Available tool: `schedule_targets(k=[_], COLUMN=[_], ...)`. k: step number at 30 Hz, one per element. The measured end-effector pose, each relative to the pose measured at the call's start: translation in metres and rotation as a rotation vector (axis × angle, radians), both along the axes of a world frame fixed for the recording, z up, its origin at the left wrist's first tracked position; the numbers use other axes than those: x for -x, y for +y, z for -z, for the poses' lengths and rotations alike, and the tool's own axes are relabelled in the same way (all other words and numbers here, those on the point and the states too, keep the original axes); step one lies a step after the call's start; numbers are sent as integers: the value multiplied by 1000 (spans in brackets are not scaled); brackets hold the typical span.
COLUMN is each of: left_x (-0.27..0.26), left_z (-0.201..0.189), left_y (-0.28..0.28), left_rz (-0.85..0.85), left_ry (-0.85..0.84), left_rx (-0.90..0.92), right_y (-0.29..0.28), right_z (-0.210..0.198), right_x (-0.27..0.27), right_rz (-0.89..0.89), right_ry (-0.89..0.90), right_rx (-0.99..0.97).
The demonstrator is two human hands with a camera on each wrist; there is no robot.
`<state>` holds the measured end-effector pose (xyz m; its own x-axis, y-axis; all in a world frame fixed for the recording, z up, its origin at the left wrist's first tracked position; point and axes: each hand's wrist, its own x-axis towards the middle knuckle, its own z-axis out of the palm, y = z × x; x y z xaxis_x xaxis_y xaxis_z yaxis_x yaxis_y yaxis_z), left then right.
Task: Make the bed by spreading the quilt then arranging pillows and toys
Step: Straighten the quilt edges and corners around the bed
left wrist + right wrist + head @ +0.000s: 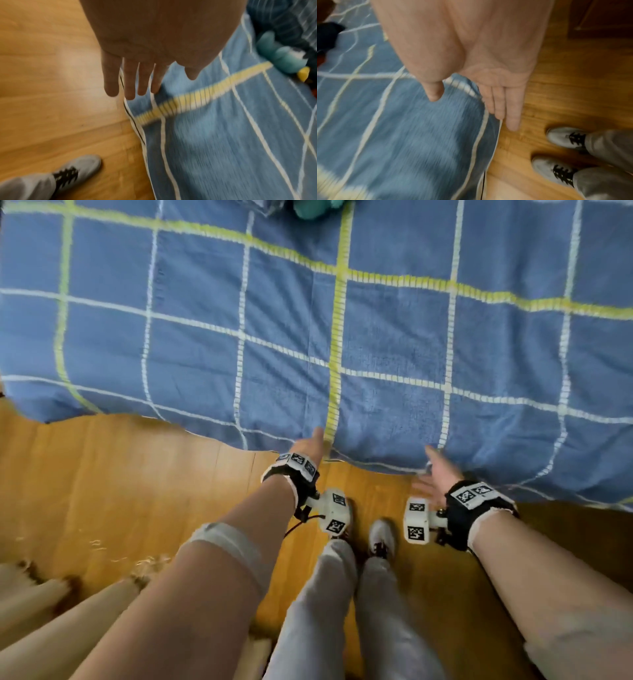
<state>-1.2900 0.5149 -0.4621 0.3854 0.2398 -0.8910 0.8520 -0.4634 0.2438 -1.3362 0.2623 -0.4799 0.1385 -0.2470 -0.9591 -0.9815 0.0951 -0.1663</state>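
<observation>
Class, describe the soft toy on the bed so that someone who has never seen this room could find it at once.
Start from the blue checked quilt that covers the bed. Look past both hands to its far edge, where the broad yellow stripe runs. There lies the teal toy, the only plush thing there, with a small yellow tip.

Teal toy cut off above

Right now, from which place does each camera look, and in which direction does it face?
Head: high up, facing down at the quilt edge and wooden floor; shows both forearms, left hand, right hand, legs, shoes.
Left wrist: looks along the open left hand toward the quilt hem; one shoe shows.
Right wrist: looks along the open right hand at the hem; both shoes show.
Shared: head and left wrist both catch the teal toy.
</observation>
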Motion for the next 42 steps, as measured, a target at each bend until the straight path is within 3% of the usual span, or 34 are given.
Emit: schedule_targets(k=[1, 3, 8, 14, 17, 20, 24, 28, 33, 38, 42], left_x=[-4, -9, -31, -86, -121, -123, -75, -86, -100, -92, -83], left_z=[-15, -28, -37, 25, 60, 77, 60, 50, 48, 29, 2], left_y=[20, 64, 159, 263, 311, 337, 335, 339, 309, 216, 94], left_rz=[30, -69, -260, -415, -637, -667, -698, -579, -493, -252, -156], left_ry=[-14, -20, 18, -24, -84, -164, -187, -73, 91, 136, -179], left_rx=[-49, -127, -129, -65, 114, 152, 239, 159, 142, 266, 301], right_y=[23, 66, 156, 258, 298, 313, 318, 325, 314, 234, 136], right_z=[-9, -22, -16, 30, 66, 87, 74, 60, 43, 7, -11], right_x=[-7, -19, -52, -89, -92, -83, -57, -85, -92, -54, -16], right_rz=[20, 31, 10, 56, 161, 340, 348, 321, 299, 521, 529], right_ry=[-10, -40, -41, -58, -131, -234, -179, -121, -13, -141, -271], right_rx=[-77, -161, -320, -369, -205, -89, -47, 55, -116, -51, -82])
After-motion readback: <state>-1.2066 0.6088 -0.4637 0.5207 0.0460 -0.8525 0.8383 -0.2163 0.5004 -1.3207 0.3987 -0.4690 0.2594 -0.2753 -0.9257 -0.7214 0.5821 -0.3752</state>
